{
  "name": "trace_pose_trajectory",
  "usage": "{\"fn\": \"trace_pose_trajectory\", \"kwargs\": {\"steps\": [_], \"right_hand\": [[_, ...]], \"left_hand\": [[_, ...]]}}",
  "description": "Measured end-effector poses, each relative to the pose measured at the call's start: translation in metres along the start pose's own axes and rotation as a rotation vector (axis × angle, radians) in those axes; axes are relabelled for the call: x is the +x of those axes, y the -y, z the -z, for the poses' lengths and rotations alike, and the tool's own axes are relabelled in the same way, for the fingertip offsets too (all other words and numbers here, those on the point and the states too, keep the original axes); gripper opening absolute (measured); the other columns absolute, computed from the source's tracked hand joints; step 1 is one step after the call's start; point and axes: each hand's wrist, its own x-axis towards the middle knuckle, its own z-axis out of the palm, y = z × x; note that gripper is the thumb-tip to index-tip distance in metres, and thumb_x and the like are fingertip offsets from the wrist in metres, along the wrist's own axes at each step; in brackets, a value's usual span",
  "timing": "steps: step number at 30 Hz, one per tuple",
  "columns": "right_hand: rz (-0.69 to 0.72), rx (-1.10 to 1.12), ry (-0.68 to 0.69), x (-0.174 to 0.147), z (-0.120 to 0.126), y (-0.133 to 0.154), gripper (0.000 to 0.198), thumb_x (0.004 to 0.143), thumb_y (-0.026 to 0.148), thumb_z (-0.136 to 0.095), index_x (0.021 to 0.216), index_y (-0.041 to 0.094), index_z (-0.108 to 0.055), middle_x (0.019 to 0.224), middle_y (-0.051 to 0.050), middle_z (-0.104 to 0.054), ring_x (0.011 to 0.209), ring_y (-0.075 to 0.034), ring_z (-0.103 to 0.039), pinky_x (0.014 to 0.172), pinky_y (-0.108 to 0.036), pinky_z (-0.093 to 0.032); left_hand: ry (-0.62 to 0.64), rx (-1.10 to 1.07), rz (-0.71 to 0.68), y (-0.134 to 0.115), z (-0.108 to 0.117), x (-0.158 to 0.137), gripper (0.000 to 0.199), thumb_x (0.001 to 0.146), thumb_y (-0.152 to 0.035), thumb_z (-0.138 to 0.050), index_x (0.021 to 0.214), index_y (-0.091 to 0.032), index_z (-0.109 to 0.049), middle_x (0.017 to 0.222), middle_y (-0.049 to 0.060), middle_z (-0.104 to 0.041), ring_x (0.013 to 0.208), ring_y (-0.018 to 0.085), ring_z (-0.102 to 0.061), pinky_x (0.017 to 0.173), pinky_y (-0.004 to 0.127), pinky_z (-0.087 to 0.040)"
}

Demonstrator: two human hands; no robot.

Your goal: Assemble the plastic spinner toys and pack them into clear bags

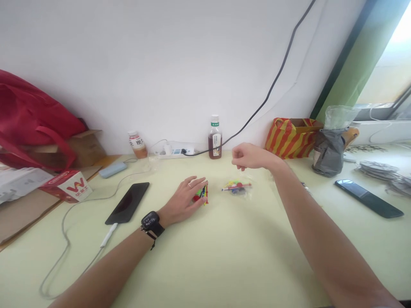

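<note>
My left hand [188, 196] rests on the table with its fingers and thumb around a small bundle of coloured plastic pieces [204, 194], red, green, yellow and blue. The palm and fingers hide part of that bundle. Raised above the table, my right hand [247, 156] is closed with the fingers curled in; whatever they may pinch is hidden. Just below it lies a clear plastic bag [239, 188] with red, yellow, white and blue pieces, slightly blurred.
A black phone [127, 203] on a white cable lies left, another dark phone [367, 197] right. Along the wall stand a tea bottle [215, 139], a second bottle [138, 145], a power strip [178, 152] and a striped bag [289, 139]. A black cord [272, 83] hangs across.
</note>
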Motion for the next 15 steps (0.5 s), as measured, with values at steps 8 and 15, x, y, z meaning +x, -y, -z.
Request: {"fn": "trace_pose_trajectory", "kwargs": {"steps": [8,15], "right_hand": [[-0.359,-0.223,0.320,0.012,-0.013,-0.026,0.039,0.079,0.051,-0.079,0.095,0.022,-0.059,0.098,-0.009,-0.076,0.084,-0.027,-0.075,0.071,-0.037,-0.056],[-0.473,-0.141,0.510,0.010,-0.016,-0.040,0.075,0.054,0.060,-0.095,0.115,0.028,-0.064,0.091,-0.007,-0.077,0.086,-0.034,-0.077,0.070,-0.043,-0.057]], "left_hand": [[0.101,0.065,-0.190,-0.019,0.001,0.004,0.056,0.100,-0.053,-0.055,0.151,-0.031,-0.051,0.150,0.006,-0.059,0.151,0.038,-0.034,0.125,0.062,-0.024],[0.126,0.167,-0.143,-0.017,0.002,0.003,0.058,0.100,-0.058,-0.050,0.146,-0.024,-0.055,0.146,0.009,-0.061,0.151,0.038,-0.033,0.126,0.062,-0.019]]}}
